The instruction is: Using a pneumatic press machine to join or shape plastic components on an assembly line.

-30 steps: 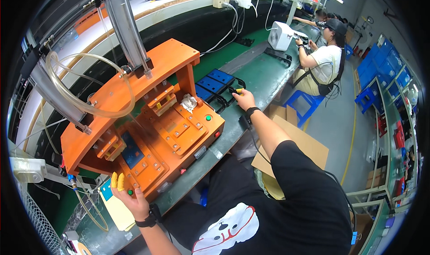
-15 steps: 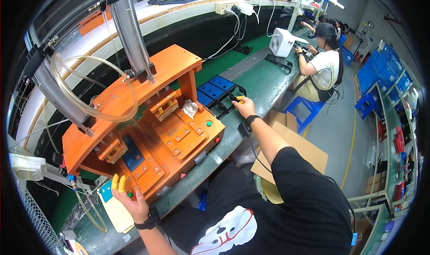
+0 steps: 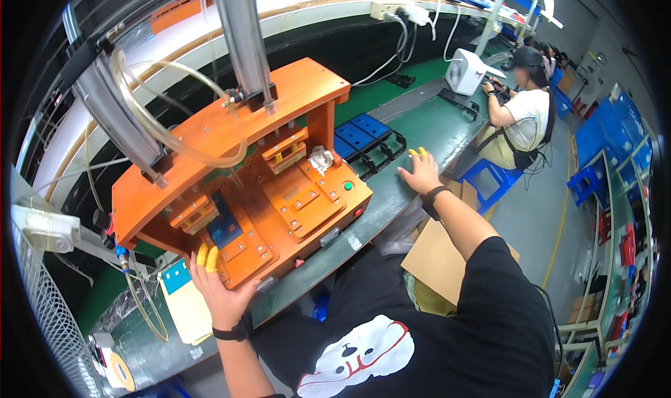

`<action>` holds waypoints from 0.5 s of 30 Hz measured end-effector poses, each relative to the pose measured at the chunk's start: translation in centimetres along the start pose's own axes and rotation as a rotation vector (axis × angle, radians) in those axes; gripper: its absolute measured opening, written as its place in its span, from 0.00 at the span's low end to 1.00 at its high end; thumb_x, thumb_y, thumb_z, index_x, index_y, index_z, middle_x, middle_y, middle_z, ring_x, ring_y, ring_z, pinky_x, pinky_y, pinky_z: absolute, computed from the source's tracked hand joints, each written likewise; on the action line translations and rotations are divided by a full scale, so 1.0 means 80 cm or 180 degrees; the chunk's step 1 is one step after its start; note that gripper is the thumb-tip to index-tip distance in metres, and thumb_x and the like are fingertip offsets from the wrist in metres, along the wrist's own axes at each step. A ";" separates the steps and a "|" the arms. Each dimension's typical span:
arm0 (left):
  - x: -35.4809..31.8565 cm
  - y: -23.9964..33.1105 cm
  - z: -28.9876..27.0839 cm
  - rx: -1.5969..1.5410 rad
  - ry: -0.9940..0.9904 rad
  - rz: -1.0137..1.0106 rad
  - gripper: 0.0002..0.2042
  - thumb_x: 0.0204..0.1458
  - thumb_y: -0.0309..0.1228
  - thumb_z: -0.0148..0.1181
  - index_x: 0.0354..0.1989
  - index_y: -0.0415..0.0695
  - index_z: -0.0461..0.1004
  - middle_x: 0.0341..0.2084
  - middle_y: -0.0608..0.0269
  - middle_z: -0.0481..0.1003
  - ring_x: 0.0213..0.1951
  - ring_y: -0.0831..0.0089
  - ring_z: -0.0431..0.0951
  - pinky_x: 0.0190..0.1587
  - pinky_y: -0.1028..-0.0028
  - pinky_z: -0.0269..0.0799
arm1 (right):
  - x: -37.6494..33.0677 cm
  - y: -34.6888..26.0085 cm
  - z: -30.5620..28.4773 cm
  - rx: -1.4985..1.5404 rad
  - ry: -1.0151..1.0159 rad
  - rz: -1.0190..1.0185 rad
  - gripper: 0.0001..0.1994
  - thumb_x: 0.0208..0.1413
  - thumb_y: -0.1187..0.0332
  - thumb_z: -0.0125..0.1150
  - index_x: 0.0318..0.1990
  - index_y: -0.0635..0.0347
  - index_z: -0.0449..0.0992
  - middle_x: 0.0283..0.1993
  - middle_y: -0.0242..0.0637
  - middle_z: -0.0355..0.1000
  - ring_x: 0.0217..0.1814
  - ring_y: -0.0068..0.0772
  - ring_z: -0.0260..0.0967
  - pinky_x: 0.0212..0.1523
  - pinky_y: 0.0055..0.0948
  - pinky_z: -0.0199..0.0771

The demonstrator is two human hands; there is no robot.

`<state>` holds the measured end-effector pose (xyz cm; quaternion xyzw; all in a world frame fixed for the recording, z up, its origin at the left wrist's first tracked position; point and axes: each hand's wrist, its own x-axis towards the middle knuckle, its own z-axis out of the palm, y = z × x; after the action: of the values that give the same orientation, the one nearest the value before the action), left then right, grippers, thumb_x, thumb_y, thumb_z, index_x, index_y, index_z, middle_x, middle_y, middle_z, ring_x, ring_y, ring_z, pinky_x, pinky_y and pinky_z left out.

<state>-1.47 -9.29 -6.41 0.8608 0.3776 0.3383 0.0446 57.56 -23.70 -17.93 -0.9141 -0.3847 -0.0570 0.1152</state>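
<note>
An orange two-station press (image 3: 279,209) stands on the green bench. My left hand (image 3: 220,293), with yellow finger covers, lies at its front left corner, fingers stretched out and holding nothing. The green button seen there earlier is now behind that hand. A dark blue plate (image 3: 222,220) sits in the left station; the right station's orange fixture (image 3: 304,202) carries no such plate. My right hand (image 3: 421,173), also with yellow finger covers, is spread open over the bench beside black plastic frames (image 3: 381,153), apart from them. Blue panels (image 3: 361,134) lie next to the frames.
A crumpled white tissue (image 3: 321,159) rests on the press near a green button (image 3: 348,186). Yellow paper (image 3: 187,307) lies left of the press. Cardboard (image 3: 437,258) stands below the bench edge. Farther right are a white fan (image 3: 465,71) and a seated co-worker (image 3: 524,111).
My right hand has come off the black frames and opened beside them. My left hand has moved in against the press corner, over the green button. The whole view has shifted.
</note>
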 end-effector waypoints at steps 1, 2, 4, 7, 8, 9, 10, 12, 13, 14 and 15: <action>0.001 0.003 0.000 0.0043 0.0001 0.0009 0.46 0.36 0.45 0.78 0.66 0.40 0.66 0.67 0.47 0.65 0.73 0.39 0.54 0.74 0.46 0.48 | -0.004 -0.004 0.000 0.0185 -0.0189 0.0205 0.42 0.60 0.38 0.57 0.74 0.57 0.61 0.78 0.57 0.54 0.83 0.60 0.40 0.78 0.60 0.42; 0.003 0.005 0.001 0.0050 -0.0023 0.0018 0.46 0.35 0.44 0.79 0.66 0.40 0.66 0.67 0.47 0.65 0.73 0.39 0.54 0.74 0.46 0.48 | -0.009 -0.007 0.001 0.0280 -0.0328 0.0440 0.44 0.60 0.36 0.55 0.76 0.56 0.58 0.80 0.57 0.51 0.85 0.59 0.35 0.80 0.60 0.36; 0.006 0.008 0.003 0.0060 0.0020 0.0009 0.46 0.33 0.42 0.81 0.64 0.39 0.67 0.66 0.47 0.66 0.72 0.40 0.55 0.73 0.46 0.50 | -0.012 -0.015 0.005 0.0184 -0.0279 0.0583 0.45 0.61 0.33 0.52 0.77 0.56 0.57 0.81 0.56 0.49 0.85 0.59 0.34 0.81 0.59 0.33; 0.006 0.008 0.007 0.0031 0.0087 -0.0122 0.45 0.33 0.41 0.82 0.63 0.38 0.68 0.63 0.46 0.67 0.70 0.40 0.58 0.72 0.47 0.53 | -0.012 -0.022 0.010 0.0167 -0.0186 0.0681 0.46 0.61 0.31 0.49 0.77 0.55 0.57 0.81 0.54 0.50 0.86 0.57 0.34 0.81 0.58 0.31; 0.005 0.007 0.007 -0.0008 0.0081 -0.0200 0.45 0.33 0.41 0.82 0.63 0.38 0.68 0.63 0.45 0.67 0.70 0.41 0.58 0.72 0.47 0.53 | -0.012 -0.022 0.011 0.0097 -0.0183 0.0738 0.46 0.61 0.31 0.49 0.77 0.55 0.57 0.81 0.54 0.50 0.86 0.57 0.34 0.81 0.58 0.31; 0.003 0.007 0.009 -0.0052 0.0082 -0.0294 0.46 0.33 0.40 0.82 0.64 0.38 0.68 0.63 0.44 0.67 0.70 0.41 0.58 0.72 0.47 0.53 | -0.012 -0.021 0.012 0.0098 -0.0184 0.0756 0.45 0.61 0.31 0.49 0.76 0.55 0.58 0.81 0.53 0.50 0.86 0.56 0.35 0.81 0.58 0.30; 0.000 0.006 0.010 -0.0109 0.0092 -0.0398 0.46 0.32 0.40 0.82 0.64 0.39 0.68 0.63 0.43 0.66 0.70 0.41 0.59 0.71 0.48 0.53 | -0.013 -0.021 0.013 0.0189 -0.0092 0.0701 0.45 0.61 0.32 0.50 0.75 0.55 0.60 0.80 0.53 0.52 0.85 0.56 0.37 0.81 0.58 0.32; -0.004 0.004 0.012 -0.0108 0.0089 -0.0433 0.46 0.32 0.36 0.82 0.65 0.40 0.67 0.64 0.42 0.65 0.68 0.42 0.60 0.71 0.50 0.54 | -0.014 -0.020 0.015 0.0140 0.0053 0.0681 0.43 0.60 0.32 0.52 0.74 0.55 0.64 0.78 0.53 0.56 0.84 0.57 0.40 0.80 0.58 0.36; -0.005 0.002 0.012 -0.0141 0.0050 -0.0450 0.46 0.33 0.35 0.82 0.66 0.40 0.66 0.65 0.43 0.64 0.69 0.43 0.60 0.72 0.51 0.53 | -0.015 -0.019 0.015 0.0204 0.0134 0.0661 0.43 0.60 0.32 0.53 0.73 0.55 0.65 0.78 0.53 0.57 0.84 0.57 0.41 0.80 0.57 0.36; -0.006 0.000 0.013 -0.0190 0.0025 -0.0485 0.46 0.33 0.33 0.82 0.67 0.41 0.66 0.65 0.43 0.63 0.69 0.43 0.60 0.73 0.52 0.53 | -0.016 -0.019 0.016 0.0206 0.0133 0.0662 0.43 0.59 0.32 0.53 0.73 0.55 0.65 0.77 0.54 0.57 0.84 0.57 0.41 0.80 0.57 0.36; -0.007 -0.001 0.014 -0.0131 0.0027 -0.0452 0.46 0.34 0.33 0.81 0.67 0.41 0.66 0.64 0.43 0.64 0.68 0.43 0.60 0.73 0.51 0.53 | -0.016 -0.020 0.016 0.0203 0.0134 0.0667 0.43 0.59 0.32 0.53 0.73 0.55 0.65 0.77 0.54 0.58 0.84 0.57 0.42 0.80 0.57 0.36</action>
<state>-1.11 -9.41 -7.57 0.8293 0.4309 0.3455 0.0846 55.58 -23.19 -19.17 -0.9437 -0.2862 -0.0515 0.1577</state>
